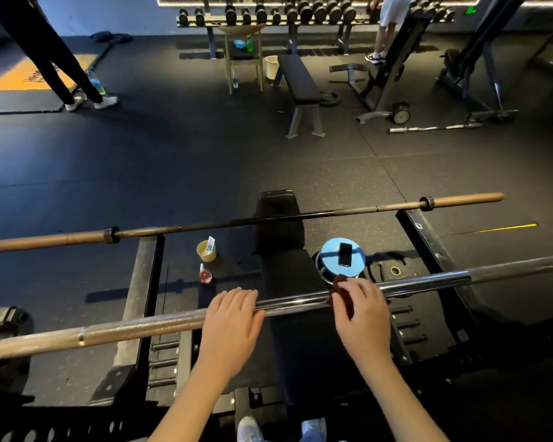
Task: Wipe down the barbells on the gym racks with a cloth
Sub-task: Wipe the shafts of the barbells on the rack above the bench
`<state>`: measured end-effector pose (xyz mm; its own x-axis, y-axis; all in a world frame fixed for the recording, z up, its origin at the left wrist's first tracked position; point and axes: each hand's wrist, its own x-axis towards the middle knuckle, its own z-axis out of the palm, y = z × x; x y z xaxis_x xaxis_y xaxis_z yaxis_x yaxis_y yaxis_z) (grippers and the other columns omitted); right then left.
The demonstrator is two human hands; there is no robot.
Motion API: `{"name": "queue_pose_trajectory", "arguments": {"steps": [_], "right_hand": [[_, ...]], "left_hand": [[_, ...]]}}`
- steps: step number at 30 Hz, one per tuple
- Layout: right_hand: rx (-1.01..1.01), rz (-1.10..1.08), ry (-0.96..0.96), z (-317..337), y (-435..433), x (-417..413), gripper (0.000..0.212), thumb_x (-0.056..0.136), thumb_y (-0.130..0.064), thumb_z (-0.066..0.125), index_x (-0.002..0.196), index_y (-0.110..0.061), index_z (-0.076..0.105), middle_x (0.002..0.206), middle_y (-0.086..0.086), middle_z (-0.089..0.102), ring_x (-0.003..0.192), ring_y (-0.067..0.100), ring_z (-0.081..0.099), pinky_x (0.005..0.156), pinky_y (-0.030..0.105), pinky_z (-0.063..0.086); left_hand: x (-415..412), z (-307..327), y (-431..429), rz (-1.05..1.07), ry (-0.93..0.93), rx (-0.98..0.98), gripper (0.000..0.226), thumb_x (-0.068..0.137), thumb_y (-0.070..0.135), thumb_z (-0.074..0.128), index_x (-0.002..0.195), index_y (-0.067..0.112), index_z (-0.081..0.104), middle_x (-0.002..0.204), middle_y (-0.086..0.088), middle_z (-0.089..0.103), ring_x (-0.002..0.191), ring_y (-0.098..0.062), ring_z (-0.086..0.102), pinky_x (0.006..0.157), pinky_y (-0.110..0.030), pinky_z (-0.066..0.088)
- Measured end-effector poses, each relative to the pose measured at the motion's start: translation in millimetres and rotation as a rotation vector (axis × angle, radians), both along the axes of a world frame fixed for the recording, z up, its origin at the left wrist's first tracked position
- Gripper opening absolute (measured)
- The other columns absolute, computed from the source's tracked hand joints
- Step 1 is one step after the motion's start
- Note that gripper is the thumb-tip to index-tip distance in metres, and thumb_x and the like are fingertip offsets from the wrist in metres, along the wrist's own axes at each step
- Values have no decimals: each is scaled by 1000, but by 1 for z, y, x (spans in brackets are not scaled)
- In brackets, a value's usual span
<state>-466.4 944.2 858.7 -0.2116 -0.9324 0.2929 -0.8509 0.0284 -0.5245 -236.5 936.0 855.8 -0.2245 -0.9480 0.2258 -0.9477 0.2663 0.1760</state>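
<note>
While the left hand (pixel 233 317) rests flat on the barbell (pixel 141 327), the right hand (pixel 361 314) pinches a brown cloth (pixel 336 290) against it.

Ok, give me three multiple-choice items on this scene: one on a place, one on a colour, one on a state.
1. The phone lies: A on the bar; B on the blue disc; C in the right hand.
2. The cloth is: A white; B brown; C green.
3. The right hand: A hangs empty; B holds the phone; C holds the cloth on the bar.
Key: B, it lies atop the disc; B, its visible part is brown; C, the hand pins it to the bar.
</note>
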Motion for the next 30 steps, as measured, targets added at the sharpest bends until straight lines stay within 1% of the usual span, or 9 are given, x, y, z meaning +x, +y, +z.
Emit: {"name": "queue_pose_trajectory", "arguments": {"steps": [3,7,11,13,16,18,23,27,30], "right_hand": [[-21,-12,-55,0,1,26,17,88,-19,63,103,-13,67,106,0,61,104,16,55,89,37,52],[16,312,66,6,-4,4,25,88,-30,59,109,-18,66,108,-5,62,106,10,53,97,34,47],[11,9,8,7,-10,-18,15,88,-26,58,98,-16,65,96,-3,61,97,14,53,93,49,49],[11,-60,-37,9,-9,6,15,88,-25,55,95,-16,64,94,-3,60,94,15,53,85,44,52],[25,222,-3,11,-5,34,14,89,-26,60,100,-19,65,98,-7,60,96,6,50,90,33,50],[47,334,20,14,-9,28,16,89,-27,64,103,-20,66,100,-9,60,98,-1,44,98,36,46],[14,185,-61,14,-13,27,9,87,-21,68,95,-17,67,92,-12,55,92,2,45,93,49,50],[35,201,-69,11,-12,36,8,88,-22,67,95,-18,65,93,-11,55,92,5,49,93,49,50],[40,208,-70,13,-12,35,9,87,-22,67,95,-18,65,92,-13,53,91,4,49,92,49,50]], "left_hand": [[-1,2,0,-2,12,5,32,80,32,74,108,17,70,104,2,71,98,-17,67,92,-39,50],[-2,3,0,4,9,-18,26,89,34,63,107,17,70,102,3,71,96,-16,67,91,-38,50],[-1,8,1,8,5,44,46,91,43,36,108,17,70,101,4,71,95,-15,67,89,-37,51],[-1,8,1,11,11,57,44,91,42,38,108,17,70,101,3,71,95,-16,67,89,-37,51],[0,7,1,-11,34,50,29,89,36,61,108,16,70,101,3,71,93,-16,67,88,-38,52],[4,8,0,-36,48,94,35,84,36,69,113,17,69,103,4,71,95,-15,67,88,-36,52],[23,27,-11,-91,-16,354,54,96,44,50,146,27,35,138,9,50,128,-10,45,111,-31,31],[58,34,-36,-11,-218,659,58,86,54,60,135,27,46,125,6,59,115,-13,54,104,-32,41],[68,34,-51,33,-192,924,51,79,52,68,120,23,58,108,6,64,98,-11,59,92,-29,49]]}}
